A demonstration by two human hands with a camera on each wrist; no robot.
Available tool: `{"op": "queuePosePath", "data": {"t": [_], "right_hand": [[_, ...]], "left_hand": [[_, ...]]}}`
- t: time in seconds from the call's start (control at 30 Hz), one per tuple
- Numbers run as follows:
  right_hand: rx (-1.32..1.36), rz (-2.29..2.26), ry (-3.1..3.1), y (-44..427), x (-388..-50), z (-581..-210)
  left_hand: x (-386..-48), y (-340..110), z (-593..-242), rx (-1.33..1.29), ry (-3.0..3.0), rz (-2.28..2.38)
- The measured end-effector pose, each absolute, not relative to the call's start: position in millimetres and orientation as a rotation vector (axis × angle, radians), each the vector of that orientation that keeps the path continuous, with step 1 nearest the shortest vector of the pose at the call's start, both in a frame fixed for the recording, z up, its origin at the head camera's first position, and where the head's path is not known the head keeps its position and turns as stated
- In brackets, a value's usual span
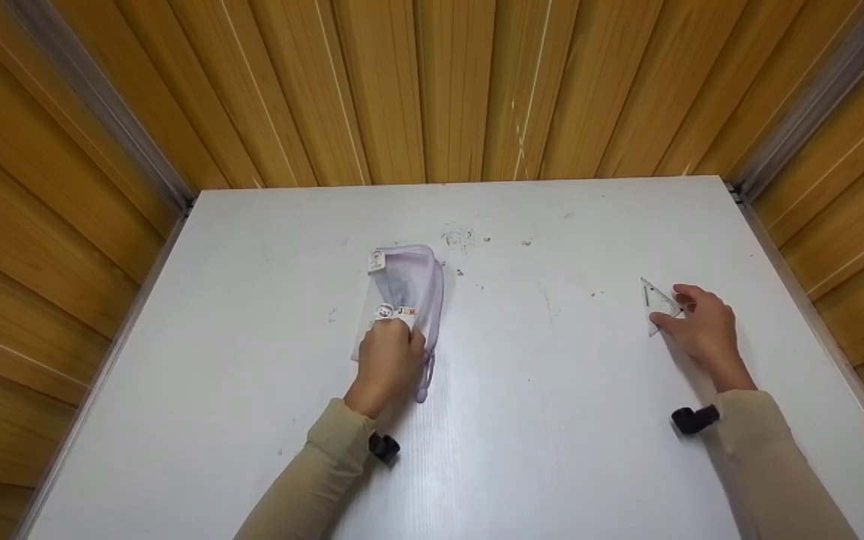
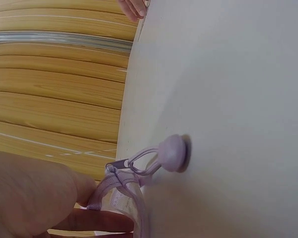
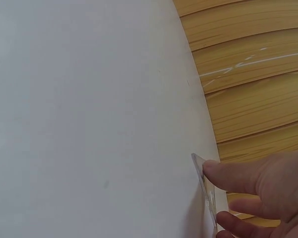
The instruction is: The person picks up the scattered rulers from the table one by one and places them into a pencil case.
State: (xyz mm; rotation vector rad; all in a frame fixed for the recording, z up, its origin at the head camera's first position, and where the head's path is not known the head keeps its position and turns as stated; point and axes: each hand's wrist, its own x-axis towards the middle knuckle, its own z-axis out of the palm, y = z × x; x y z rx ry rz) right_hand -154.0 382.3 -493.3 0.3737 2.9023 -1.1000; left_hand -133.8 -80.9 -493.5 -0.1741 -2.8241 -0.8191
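Note:
A pale lilac zip pouch (image 1: 402, 281) of see-through mesh lies left of the table's middle, with a white printed label on it. My left hand (image 1: 389, 360) grips the pouch at its near end. In the left wrist view the zip pull (image 2: 172, 153), a lilac knob on a cord loop, hangs by the hand, and the thumb and fingers close on the pouch edge. Far to the right, my right hand (image 1: 702, 330) pinches a clear triangular set square (image 1: 657, 306) between thumb and fingers. In the right wrist view the set square (image 3: 204, 186) is tilted up from the table.
The white table (image 1: 537, 450) carries dark smudges near its middle. Yellow wood-patterned panels (image 1: 447, 90) wall it at the back and both sides, with grey metal posts at the corners. Small black cameras (image 1: 694, 420) sit on both wrists.

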Motion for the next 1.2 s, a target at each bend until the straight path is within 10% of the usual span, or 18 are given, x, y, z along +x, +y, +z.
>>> {"op": "queuePosePath", "data": {"t": [1.2], "right_hand": [[0.353, -1.005, 2.863, 383.1, -166.2, -484.3]], "left_hand": [[-134.6, -82.4, -493.2, -0.182, -2.805, -0.835]]}}
